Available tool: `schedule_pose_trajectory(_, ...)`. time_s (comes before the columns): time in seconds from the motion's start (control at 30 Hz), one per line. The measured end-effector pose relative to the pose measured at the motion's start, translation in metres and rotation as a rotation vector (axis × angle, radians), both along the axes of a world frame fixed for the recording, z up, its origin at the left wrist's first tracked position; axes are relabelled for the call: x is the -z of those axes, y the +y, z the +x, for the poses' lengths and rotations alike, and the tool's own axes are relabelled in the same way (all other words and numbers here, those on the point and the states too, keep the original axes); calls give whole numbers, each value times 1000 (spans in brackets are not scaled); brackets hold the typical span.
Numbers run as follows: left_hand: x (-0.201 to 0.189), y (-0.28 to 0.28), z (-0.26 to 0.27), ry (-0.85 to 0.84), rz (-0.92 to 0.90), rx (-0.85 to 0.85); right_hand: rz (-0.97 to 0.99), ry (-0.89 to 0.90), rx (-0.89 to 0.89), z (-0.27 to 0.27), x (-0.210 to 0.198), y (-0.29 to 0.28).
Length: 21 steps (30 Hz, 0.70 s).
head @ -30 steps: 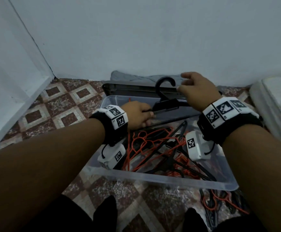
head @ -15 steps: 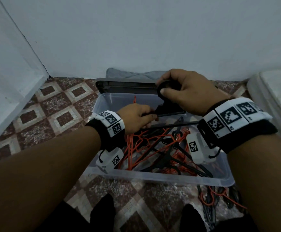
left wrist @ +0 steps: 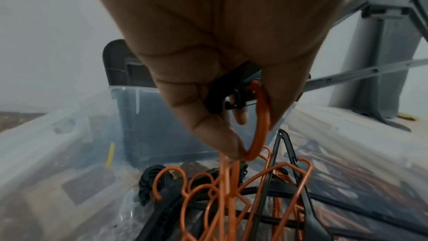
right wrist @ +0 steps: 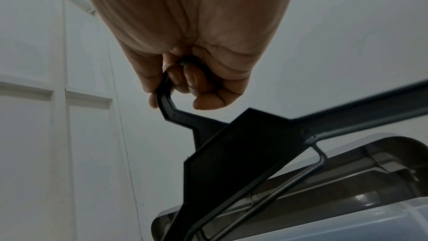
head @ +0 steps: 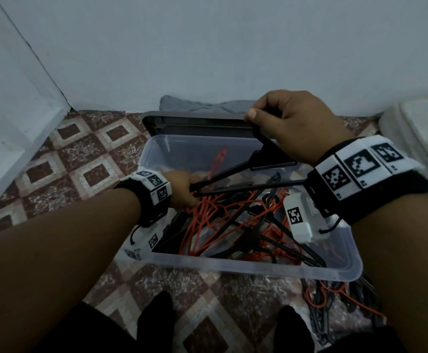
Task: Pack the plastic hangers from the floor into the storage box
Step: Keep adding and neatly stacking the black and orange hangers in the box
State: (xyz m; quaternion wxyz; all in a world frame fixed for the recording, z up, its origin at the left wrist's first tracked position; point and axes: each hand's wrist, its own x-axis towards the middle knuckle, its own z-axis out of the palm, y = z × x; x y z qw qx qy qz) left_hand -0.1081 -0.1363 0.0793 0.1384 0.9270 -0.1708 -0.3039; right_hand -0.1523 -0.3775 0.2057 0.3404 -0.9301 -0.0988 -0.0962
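Note:
A clear plastic storage box (head: 246, 267) on the tiled floor holds a tangle of black and orange hangers (head: 233, 225). One black hanger (head: 266, 159) slopes across the box's far end. My right hand (head: 291, 123) is above the back rim, with its fingers (right wrist: 185, 81) curled round the hanger's hook (right wrist: 166, 102). My left hand (head: 182, 189) is low inside the box at its left side. It grips the black hanger's lower end (left wrist: 234, 87), and an orange hook (left wrist: 260, 120) is caught between its fingers (left wrist: 217, 135).
The dark grey lid (head: 197, 123) leans behind the box against a grey cloth (head: 207, 105) and the wall. More black and orange hangers (head: 340, 299) lie on the floor at the box's near right corner. A white mattress (head: 416, 128) is on the right, a white door (head: 4, 123) on the left.
My right hand has closed round the black hanger's hook and raised it. The hanger now tilts down to my left hand, which has sunk lower and further left in the box.

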Motion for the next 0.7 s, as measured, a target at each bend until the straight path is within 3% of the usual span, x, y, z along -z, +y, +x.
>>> schedule_pose_trajectory(0.13, 0, 7, 5, 63, -124, -142, -114, 19, 14, 2, 6, -2)
schedule_pose_trajectory(0.33, 15, 15, 6, -4, -165, -384, -155, 28, 127, 8, 15, -6)
schedule_pose_trajectory(0.5, 24, 9, 2, 62, -101, -257, -212, 139, 104, 7, 26, -4)
schedule_pose_trajectory(0.6, 29, 2, 0, -23, 22, -114, -256, 211, 63, 7, 30, -2)
schedule_pose_trajectory(0.7, 32, -5, -1, -143, 45, -109, -253, 203, 49, 7, 29, -1)
